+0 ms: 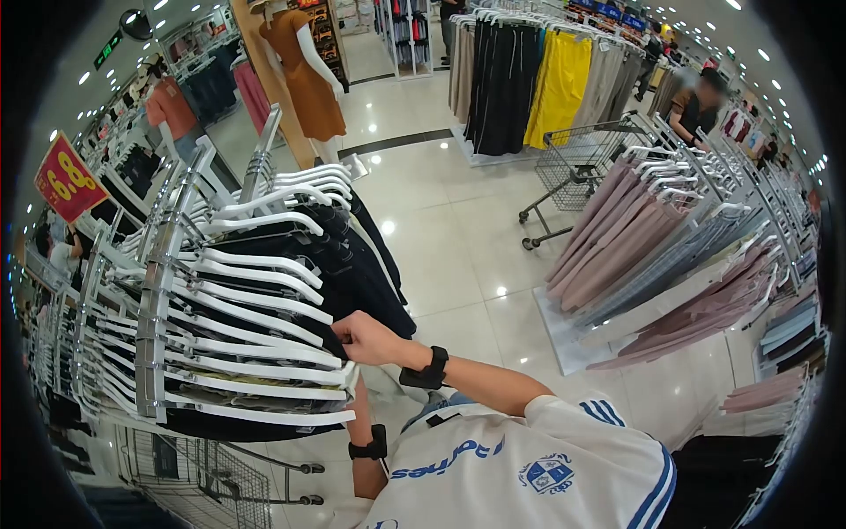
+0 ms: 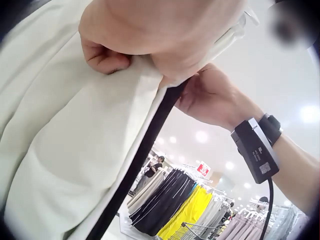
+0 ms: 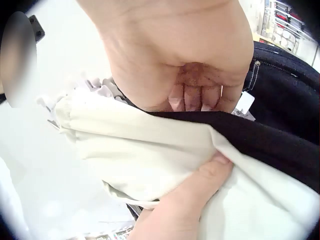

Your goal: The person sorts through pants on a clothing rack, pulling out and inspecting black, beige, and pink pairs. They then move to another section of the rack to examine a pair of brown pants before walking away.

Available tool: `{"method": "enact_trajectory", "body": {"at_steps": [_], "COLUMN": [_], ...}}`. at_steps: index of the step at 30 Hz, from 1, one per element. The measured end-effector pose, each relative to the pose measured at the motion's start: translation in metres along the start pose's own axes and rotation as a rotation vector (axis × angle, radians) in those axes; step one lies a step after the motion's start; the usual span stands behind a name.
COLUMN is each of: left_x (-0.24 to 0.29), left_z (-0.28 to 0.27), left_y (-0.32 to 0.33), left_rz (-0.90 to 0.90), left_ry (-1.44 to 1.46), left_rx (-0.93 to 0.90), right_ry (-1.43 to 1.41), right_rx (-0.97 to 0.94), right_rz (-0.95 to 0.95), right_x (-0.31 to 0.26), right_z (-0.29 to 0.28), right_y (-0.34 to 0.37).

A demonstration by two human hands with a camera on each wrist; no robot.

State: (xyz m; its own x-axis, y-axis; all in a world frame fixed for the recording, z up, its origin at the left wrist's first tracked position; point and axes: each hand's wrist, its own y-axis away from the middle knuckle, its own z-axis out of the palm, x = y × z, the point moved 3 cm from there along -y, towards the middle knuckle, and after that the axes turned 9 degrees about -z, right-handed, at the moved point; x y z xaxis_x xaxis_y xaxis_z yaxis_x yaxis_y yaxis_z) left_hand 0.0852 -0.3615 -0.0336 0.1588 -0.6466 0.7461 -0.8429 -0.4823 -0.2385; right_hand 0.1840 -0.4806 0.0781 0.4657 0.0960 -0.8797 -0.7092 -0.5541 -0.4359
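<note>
My right hand [image 1: 370,338] reaches in at the front edge of a clothes rack. In the right wrist view its fingers [image 3: 192,100] curl at the edge of a black garment [image 3: 240,127]. My left hand [image 2: 155,30] grips a fold of a cream garment [image 2: 75,135], its thumb lying on the cloth in the right wrist view. The cream cloth hangs right beside the black one. From the head, the left hand is mostly hidden behind the hangers and clothes. White hangers [image 1: 256,309] with dark garments crowd the rack above both hands.
A metal rail [image 1: 163,291] carries the hangers. Across the aisle, another rack holds pink trousers [image 1: 608,229], with a shopping cart [image 1: 582,163] beside it. A second cart [image 1: 203,472] stands below left. A person [image 1: 696,110] is at the far right rack.
</note>
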Motion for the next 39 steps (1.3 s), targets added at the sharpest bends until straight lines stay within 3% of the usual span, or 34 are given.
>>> {"method": "enact_trajectory", "body": {"at_steps": [2,4,5,6,8,10,12,14,17,19,22,24,29,31,39], "left_x": [-0.009,-0.022,-0.019,-0.014,-0.012,-0.01,-0.016,-0.015,-0.007,0.006,0.018,0.012,0.013,0.015,0.036], "left_z": [0.005,0.014,0.015,0.013,0.001,-0.003,-0.002,-0.004,-0.009,-0.016,-0.022,-0.017,-0.016,-0.014,-0.03], "left_y": [-0.007,-0.009,-0.006,-0.006,-0.01,-0.01,-0.009,-0.008,-0.006,-0.005,-0.004,-0.005,-0.004,-0.003,0.006], "left_rz": [-0.004,0.2,0.52,0.524,0.313,0.331,0.501,0.419,0.509,0.386,0.442,0.44,0.455,0.318,0.284], "left_ry": [-0.051,-0.339,-0.763,-0.758,-0.184,-0.184,-0.364,-0.299,-0.386,-0.241,-0.28,-0.255,-0.237,-0.129,-0.043], "left_rx": [0.032,0.285,0.468,0.467,0.268,0.273,0.356,0.327,0.364,0.279,0.297,0.303,0.315,0.23,0.06], "right_ry": [0.019,0.048,0.053,0.007,0.038,0.036,-0.054,0.055,0.239,0.243,0.148,0.163,0.175,0.188,0.119], "right_rx": [-0.02,-0.068,-0.065,-0.11,-0.255,-0.154,0.067,0.273,0.457,0.463,0.436,0.355,0.346,0.321,0.283], "right_rz": [0.01,-0.054,-0.054,-0.049,-0.009,-0.02,-0.072,-0.043,-0.089,-0.084,-0.07,0.098,0.04,0.028,0.042], "right_x": [0.005,0.017,0.021,0.022,0.024,0.018,0.026,0.032,0.039,0.037,0.044,0.054,0.055,0.044,0.034], "right_z": [-0.001,0.0,-0.003,-0.007,-0.022,-0.035,-0.046,-0.063,-0.083,-0.084,-0.077,-0.069,-0.036,-0.025,-0.016], "right_y": [-0.001,-0.001,-0.001,-0.001,-0.003,-0.005,-0.013,-0.021,-0.036,-0.044,-0.053,-0.051,-0.038,-0.031,-0.017]}}
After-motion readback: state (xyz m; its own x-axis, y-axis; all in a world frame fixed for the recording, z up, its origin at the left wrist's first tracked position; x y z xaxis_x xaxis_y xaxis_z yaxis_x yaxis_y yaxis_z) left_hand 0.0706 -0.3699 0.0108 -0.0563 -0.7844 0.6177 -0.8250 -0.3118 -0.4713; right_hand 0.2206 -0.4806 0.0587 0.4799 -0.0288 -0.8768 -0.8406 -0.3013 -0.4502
